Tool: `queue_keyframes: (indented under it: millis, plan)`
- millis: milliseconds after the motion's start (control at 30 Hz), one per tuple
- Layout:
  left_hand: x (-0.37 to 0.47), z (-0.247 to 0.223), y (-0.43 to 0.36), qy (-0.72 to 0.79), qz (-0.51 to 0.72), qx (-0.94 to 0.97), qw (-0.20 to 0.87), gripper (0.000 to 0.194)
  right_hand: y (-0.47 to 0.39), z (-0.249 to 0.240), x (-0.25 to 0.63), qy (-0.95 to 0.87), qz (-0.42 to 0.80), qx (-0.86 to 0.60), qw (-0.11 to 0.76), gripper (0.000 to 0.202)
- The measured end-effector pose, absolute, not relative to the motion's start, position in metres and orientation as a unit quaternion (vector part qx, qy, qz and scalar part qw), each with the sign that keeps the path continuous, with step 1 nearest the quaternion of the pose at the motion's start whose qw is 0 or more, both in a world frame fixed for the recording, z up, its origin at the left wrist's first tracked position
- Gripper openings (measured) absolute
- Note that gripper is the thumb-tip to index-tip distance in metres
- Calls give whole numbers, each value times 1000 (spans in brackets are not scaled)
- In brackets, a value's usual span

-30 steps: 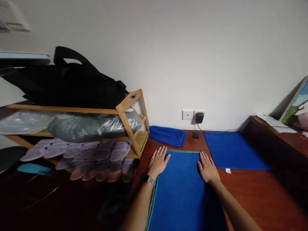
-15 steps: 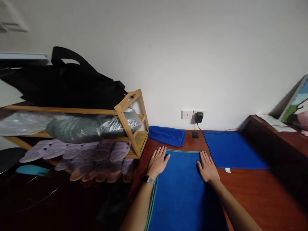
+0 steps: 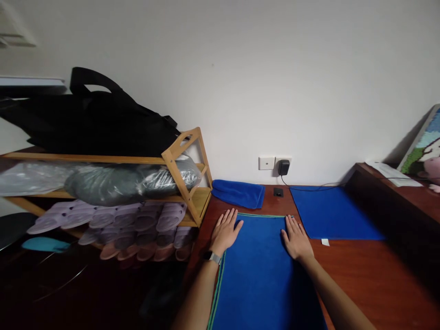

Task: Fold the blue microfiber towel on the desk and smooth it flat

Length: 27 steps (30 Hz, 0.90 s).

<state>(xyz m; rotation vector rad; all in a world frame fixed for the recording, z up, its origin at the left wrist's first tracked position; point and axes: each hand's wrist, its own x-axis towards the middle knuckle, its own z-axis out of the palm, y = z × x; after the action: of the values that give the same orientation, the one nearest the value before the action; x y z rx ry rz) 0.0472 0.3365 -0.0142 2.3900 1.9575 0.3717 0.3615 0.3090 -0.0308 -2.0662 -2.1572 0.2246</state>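
Below the white wall, the desk spreads out before me, with the shelf at its left. On the desk, right in front of me, lies the towel, blue and fairly smooth, its green hem showing double along the left side. Off to its right, the second towel lies flat; behind it, near the wall, sits the folded cloth. Both my hands are open, palms down and gripping nothing: the left hand covers the far left corner, the right hand rests at the far right one. If one palm drags harder than the other, I judge the upper layer could creep and throw the edges out of line; pushing forward could ruck the far edge. My watch, near the hem, might snag it.
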Motion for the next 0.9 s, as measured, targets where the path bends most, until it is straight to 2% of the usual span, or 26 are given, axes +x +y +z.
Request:
queue_keyframes:
  millis: [900]
  plan:
    - [47,-14,336,631,120,766,16,73,315,-35,364,-714,77,-693,62,70]
